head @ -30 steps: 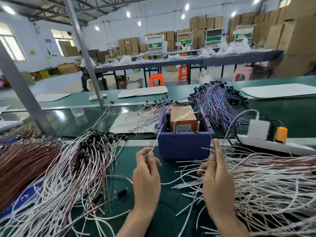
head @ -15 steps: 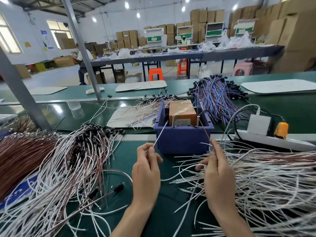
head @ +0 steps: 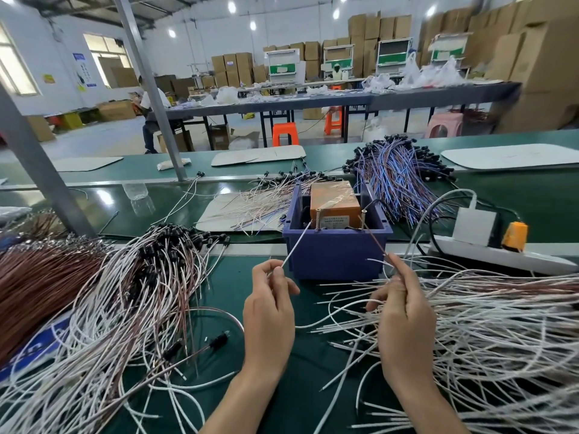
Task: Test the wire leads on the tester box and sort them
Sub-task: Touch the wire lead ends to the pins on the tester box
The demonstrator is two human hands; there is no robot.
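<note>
An orange tester box (head: pixel 335 202) sits inside a blue plastic bin (head: pixel 335 249) at the middle of the green bench, with two upright screws on its near edge. My left hand (head: pixel 269 308) pinches a white lead (head: pixel 297 244) whose tip reaches the left screw. My right hand (head: pixel 404 321) pinches a brown lead (head: pixel 374 241) whose tip points at the right screw. A heap of white and brown leads with black ends (head: pixel 125 292) lies to the left, and a loose spread of white leads (head: pixel 488 327) lies to the right.
A white power strip (head: pixel 501 255) with an orange plug stands right of the bin. Blue and brown leads (head: pixel 398 170) pile up behind it, more pale leads lie on a white mat (head: pixel 213 217), and a grey post (head: pixel 34 170) rises at the left.
Both hands have risen slightly toward the bin, and the two lead tips now sit closer to the screws on the tester box.
</note>
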